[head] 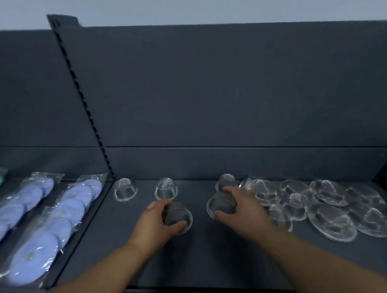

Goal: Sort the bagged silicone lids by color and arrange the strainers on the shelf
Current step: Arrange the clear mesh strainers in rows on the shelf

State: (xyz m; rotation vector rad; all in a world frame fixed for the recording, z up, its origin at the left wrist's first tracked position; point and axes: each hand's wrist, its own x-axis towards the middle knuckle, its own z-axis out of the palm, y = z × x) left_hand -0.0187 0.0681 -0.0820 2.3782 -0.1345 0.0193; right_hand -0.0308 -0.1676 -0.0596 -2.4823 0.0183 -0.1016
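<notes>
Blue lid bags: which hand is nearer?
Left. The left hand grips a strainer a little right of the blue lid bags; the right hand grips a second strainer farther right, beside the strainer pile.

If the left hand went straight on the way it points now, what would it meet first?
Most likely the mesh strainer gripped by the right hand: the left hand, holding its own small strainer, points toward it across a gap of bare shelf. Depth is unclear; it could pass just behind.
</notes>
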